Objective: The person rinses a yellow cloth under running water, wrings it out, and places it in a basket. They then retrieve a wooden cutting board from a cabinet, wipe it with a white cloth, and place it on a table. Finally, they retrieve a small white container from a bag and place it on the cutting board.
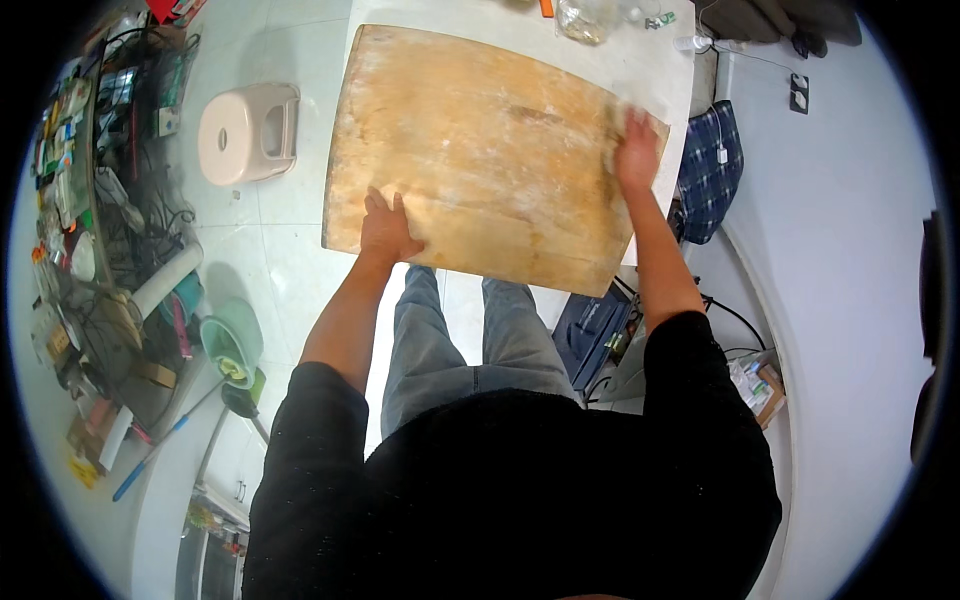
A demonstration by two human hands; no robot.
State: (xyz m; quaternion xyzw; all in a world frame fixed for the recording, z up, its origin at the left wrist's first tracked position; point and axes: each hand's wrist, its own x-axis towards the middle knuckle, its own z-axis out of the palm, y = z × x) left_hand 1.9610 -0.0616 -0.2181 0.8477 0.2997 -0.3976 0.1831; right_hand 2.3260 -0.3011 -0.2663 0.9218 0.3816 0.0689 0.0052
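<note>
A large wooden board, its surface worn and marked with whitish streaks, lies on the white table. It sits at an angle, and its near edge juts out over the table's front. My left hand rests palm down on the board's near left part, fingers spread. Toward the board's right end, my right hand lies over the wood near the edge. Its fingers are blurred, and a pale smear shows beside them; whether anything is under them cannot be told.
A clear plastic bag and a white bottle stand at the table's back. To the left are a beige plastic stool, a green bin and a cluttered shelf. A dark blue case sits below the board's right corner.
</note>
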